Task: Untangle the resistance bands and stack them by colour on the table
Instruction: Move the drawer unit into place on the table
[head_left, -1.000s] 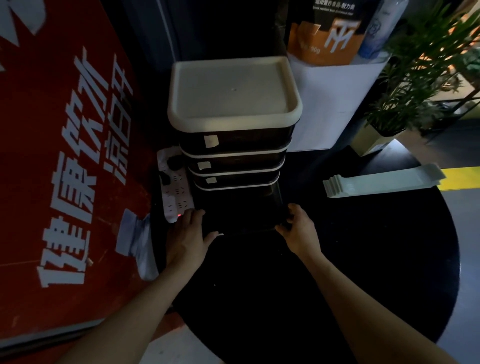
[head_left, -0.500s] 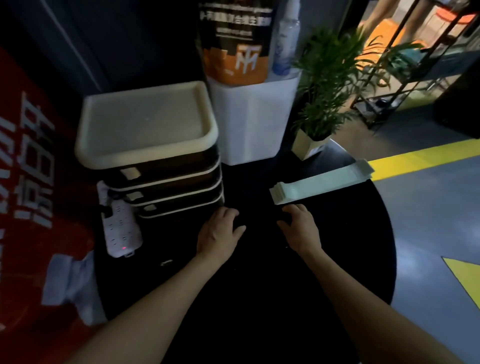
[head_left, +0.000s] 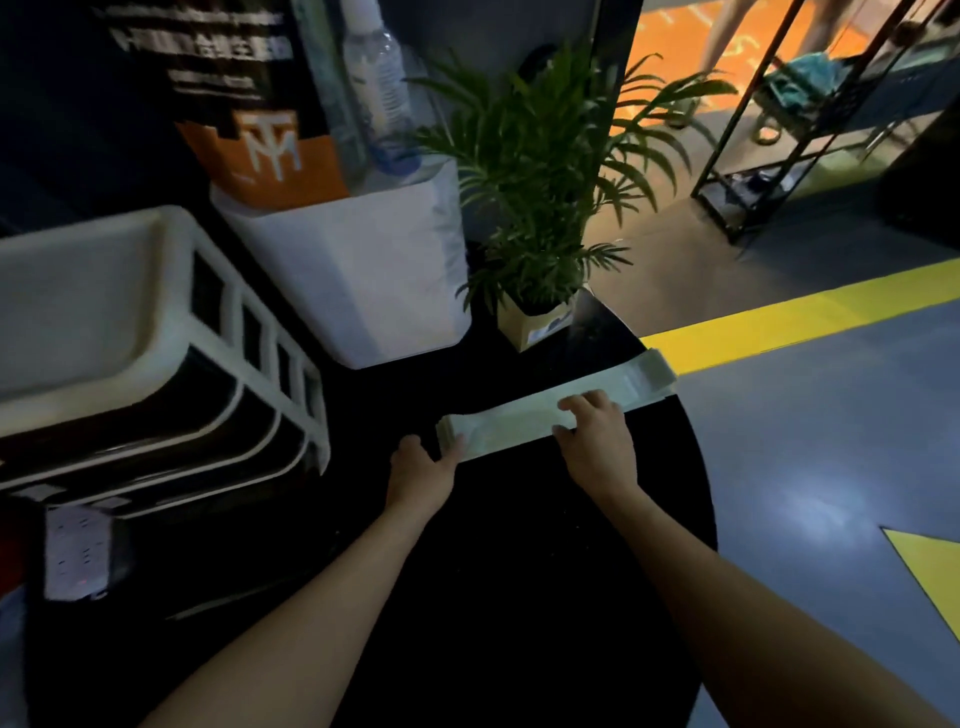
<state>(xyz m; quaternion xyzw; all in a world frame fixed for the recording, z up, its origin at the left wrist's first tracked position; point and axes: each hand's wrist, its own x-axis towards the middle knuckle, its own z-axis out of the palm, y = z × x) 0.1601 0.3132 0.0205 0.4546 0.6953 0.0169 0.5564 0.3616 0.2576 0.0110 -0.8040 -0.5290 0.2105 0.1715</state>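
— Head view: where do we stand with the pale green bands (head_left: 524, 423)?
— They lie flat in a stack on the dark surface (head_left: 519, 571), just in front of the potted plant (head_left: 540, 208). Our left hand (head_left: 423, 475) touches their near end, fingers straight.
— And our right hand (head_left: 597, 441)?
— Its grip curls over the stack's middle. We judge the bands light, limp and stretchy, so take both ends.
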